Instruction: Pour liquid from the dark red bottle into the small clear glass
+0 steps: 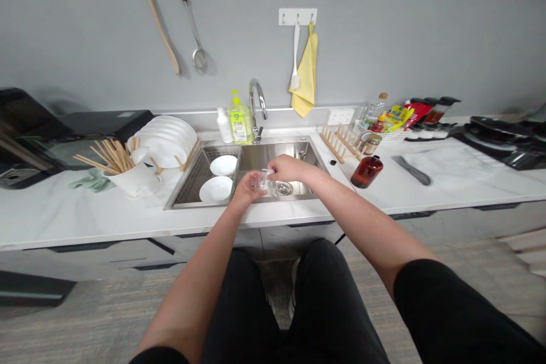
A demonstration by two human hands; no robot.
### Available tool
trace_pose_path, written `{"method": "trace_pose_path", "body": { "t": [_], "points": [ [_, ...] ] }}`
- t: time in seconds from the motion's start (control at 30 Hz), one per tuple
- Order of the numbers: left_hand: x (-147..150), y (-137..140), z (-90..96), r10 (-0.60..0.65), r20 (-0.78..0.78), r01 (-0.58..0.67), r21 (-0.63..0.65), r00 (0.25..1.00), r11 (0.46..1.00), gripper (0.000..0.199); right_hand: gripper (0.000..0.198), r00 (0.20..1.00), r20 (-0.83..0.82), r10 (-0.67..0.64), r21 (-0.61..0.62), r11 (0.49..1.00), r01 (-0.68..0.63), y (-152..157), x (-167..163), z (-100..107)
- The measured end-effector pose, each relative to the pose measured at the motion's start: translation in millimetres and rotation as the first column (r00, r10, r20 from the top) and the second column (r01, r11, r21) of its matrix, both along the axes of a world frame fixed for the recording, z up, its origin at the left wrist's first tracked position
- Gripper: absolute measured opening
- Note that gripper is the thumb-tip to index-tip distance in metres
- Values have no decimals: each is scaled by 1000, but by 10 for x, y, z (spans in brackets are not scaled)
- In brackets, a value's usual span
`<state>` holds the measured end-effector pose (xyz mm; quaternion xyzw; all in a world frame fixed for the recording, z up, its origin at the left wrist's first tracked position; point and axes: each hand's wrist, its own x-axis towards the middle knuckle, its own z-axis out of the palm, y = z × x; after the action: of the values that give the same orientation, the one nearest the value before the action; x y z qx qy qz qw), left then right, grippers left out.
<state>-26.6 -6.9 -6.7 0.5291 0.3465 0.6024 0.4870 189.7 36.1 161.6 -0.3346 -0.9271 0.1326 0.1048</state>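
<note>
Head view: clear cup (269, 183) between both hands, above right basin of sink (275, 151), close to divider. Left hand (245, 190) curled around cup's side, grasping it. Right hand (288, 167) at top of cup, fingers bent and touching; too small to tell whether pinching or only resting there. Drain (284, 188) just right of cup in view. Faucet (253, 105) behind, at back edge. Left basin: two bowls (216, 190), one behind the other. Soap (240, 126) and white bottle (224, 126) side by side, left of faucet. Left counter: plates (166, 137) on edge, chopsticks (111, 157) in white holder (135, 181), green cloth (94, 181) beside. Right counter: amber bottle (367, 173) standing near sink, black cap (333, 162) to its left. Above on wall: yellow cloth (306, 77), hanging from hook strip (290, 14).
</note>
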Motion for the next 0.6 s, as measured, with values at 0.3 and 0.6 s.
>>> {"method": "trace_pose_path", "body": {
  "t": [0.3, 0.6],
  "points": [
    [-24, -14, 26, 23, 102, -21, -16, 995, 1000, 77, 88, 810, -570, -139, -334, 940, -74, 84, 108, -645],
    [-85, -1, 41, -42, -19, 42, -3, 999, 999, 77, 84, 553, -748, -368, -525, 837, -152, -153, -87, -1585]
  ]
}}
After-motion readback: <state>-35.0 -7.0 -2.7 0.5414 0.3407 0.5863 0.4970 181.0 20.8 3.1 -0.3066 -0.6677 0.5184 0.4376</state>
